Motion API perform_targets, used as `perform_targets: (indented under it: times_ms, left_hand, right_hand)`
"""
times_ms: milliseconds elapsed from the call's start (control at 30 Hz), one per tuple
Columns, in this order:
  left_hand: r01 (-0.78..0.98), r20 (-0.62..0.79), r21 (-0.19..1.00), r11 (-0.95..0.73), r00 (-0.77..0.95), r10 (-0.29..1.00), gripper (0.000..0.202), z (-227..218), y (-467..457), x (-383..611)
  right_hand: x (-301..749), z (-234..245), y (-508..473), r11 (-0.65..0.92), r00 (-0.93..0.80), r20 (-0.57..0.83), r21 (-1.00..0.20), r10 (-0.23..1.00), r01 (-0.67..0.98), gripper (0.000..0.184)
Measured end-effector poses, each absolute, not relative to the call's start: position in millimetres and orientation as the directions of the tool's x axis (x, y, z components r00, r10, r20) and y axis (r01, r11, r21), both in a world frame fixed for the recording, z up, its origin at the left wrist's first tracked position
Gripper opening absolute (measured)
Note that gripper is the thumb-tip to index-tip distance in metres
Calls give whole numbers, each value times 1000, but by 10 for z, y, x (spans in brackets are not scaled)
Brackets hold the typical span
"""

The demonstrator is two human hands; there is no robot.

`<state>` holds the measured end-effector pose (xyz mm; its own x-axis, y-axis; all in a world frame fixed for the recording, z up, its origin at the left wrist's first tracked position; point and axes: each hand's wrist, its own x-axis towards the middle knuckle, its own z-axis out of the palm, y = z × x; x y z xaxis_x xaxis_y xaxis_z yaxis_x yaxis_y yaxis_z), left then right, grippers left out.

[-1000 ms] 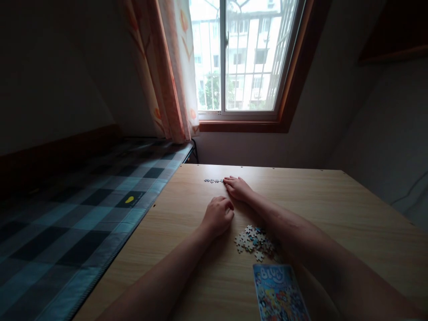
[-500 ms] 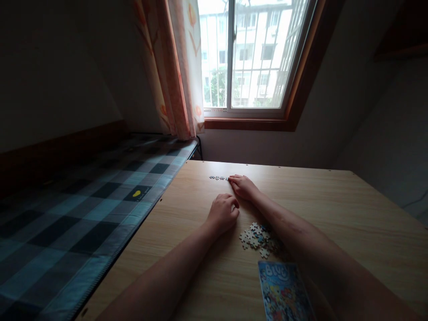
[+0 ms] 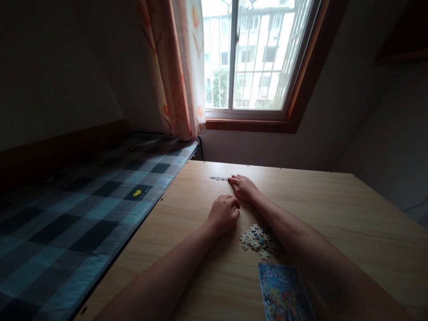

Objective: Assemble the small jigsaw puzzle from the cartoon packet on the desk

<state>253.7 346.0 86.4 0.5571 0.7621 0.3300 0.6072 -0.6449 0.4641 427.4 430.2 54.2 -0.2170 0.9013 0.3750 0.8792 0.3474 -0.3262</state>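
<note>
A short row of joined jigsaw puzzle pieces (image 3: 218,179) lies near the far edge of the table. At its right end, the fingertips of my right hand (image 3: 244,186) press together on a small puzzle piece, mostly covered by them. Nearer to me, my left hand (image 3: 224,210) rests on the tabletop with its fingers curled in; whatever is inside them is hidden. A loose heap of puzzle pieces (image 3: 257,237) sits between my forearms, partly behind the right one.
In front of the heap lies a blue picture box or card (image 3: 284,290) with cartoon figures, partly hidden by my right forearm. The wooden table (image 3: 334,200) meets a checked mattress (image 3: 100,200) on the left. Beyond are a curtain (image 3: 182,89) and a barred window (image 3: 257,67).
Both hands hold nearly the same places, with the right fingertips still at the row's end. The whole view has shifted very slightly.
</note>
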Motion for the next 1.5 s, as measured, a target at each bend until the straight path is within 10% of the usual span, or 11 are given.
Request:
perform_targets:
  times_ms: [1000,1500]
  left_hand:
    - [616,317,428,-661,583,748,10,824,3458,2543]
    - [593,292,454,-665,606,740,10,879,3474,2531]
  right_hand:
    - [4270,583,4250,371,-256,378,-270,890,889,38]
    - [4543,515,4382,257,-15,303,-783,953,567,44]
